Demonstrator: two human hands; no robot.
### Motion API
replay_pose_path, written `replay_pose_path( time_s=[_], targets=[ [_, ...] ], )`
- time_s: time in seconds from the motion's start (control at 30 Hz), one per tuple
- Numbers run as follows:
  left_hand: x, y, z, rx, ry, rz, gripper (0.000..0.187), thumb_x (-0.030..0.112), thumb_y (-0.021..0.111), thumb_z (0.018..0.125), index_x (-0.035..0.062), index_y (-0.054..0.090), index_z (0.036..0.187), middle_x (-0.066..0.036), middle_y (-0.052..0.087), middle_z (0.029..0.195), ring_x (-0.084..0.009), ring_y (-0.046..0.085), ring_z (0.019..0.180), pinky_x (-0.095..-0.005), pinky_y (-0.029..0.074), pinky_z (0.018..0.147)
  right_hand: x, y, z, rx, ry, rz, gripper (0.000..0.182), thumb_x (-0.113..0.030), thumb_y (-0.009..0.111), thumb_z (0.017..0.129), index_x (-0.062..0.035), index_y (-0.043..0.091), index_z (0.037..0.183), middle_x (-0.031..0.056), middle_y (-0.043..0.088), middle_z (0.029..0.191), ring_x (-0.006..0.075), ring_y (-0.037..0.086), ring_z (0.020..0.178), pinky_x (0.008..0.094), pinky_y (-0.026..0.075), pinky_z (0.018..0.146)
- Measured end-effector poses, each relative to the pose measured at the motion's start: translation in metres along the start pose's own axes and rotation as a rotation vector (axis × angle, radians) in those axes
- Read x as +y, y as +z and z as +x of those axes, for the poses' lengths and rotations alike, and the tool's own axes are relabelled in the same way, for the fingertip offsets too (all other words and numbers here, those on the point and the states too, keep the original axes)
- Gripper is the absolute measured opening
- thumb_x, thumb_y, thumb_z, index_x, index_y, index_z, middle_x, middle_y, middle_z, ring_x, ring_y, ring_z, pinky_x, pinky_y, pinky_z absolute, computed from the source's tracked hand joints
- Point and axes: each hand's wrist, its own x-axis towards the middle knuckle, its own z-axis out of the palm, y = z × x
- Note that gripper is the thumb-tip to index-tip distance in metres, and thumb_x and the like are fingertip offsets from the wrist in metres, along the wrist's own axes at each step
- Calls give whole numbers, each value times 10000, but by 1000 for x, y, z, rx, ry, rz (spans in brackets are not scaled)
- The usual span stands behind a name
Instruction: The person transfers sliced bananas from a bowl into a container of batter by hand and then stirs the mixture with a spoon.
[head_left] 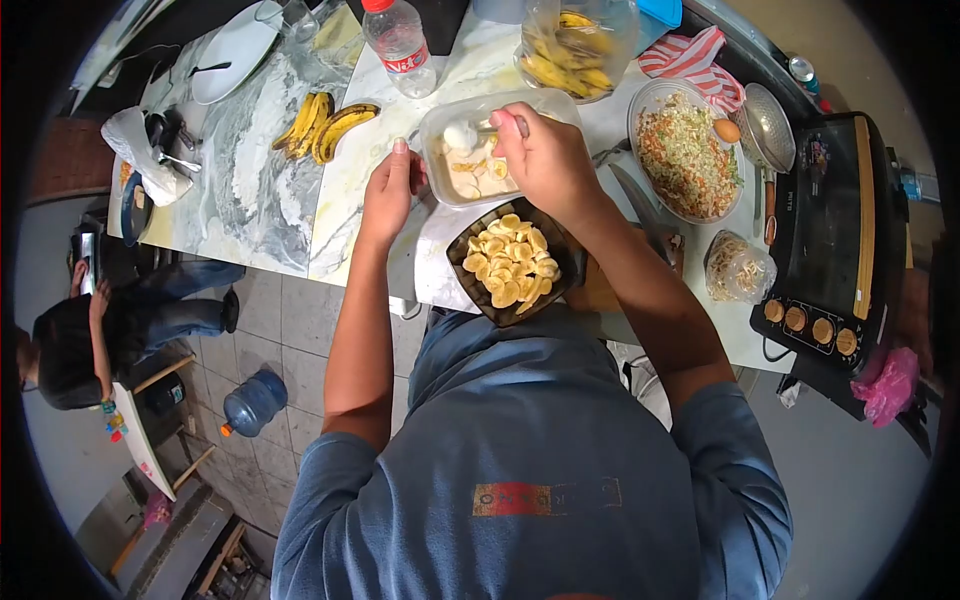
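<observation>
My right hand (545,160) is closed around the handle of a spoon (488,129), which reaches into a clear rectangular plastic container (437,186). Inside lie a white creamy lump (460,137) and banana slices in a pale, creamy mix. My left hand (392,190) is beside the container's left wall, thumb up and apart from the curled fingers, which are right at the wall. Directly in front of my body, a dark angular bowl (468,287) full of banana slices (510,262) stands close below the container.
Ripe bananas (322,128) lie to the left, and a plastic bottle (402,50) stands behind. Further right are a bowl of chopped vegetables (685,150) with an egg (727,131), a strainer (768,125) and a toaster oven (825,240). Another person (85,335) is at the far left.
</observation>
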Motion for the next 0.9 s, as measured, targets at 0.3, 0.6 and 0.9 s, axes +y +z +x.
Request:
replay_pose_path(
  time_s=[0.3, 0.6, 0.9],
  targets=[
    [-4, -2, 8, -32, 48, 60, 519, 461, 404, 1023, 40, 586, 778, -6, 540, 702, -90, 468, 648, -245, 395, 619, 20, -41, 6, 11, -62, -32, 157, -180, 564, 956, -45, 633, 993, 112, 665, 696, 258, 670, 632, 337, 518, 614],
    [1, 8, 14, -12, 15, 244, 461, 416, 579, 962, 29, 544, 713, 32, 441, 611, -71, 369, 598, -259, 349, 547, 34, -60, 9, -225, -185, -92, 142, -115, 614, 917, -30, 665, 1017, 126, 702, 912, 239, 693, 800, 318, 540, 711],
    [-1, 10, 12, 6, 81, 192, 426, 343, 596, 966, 38, 507, 682, 42, 424, 604, -61, 351, 596, -250, 333, 531, 50, -38, 19, -312, 94, 88, 190, -125, 521, 973, -4, 660, 1019, 104, 694, 835, 165, 665, 749, 289, 517, 715]
  ],
)
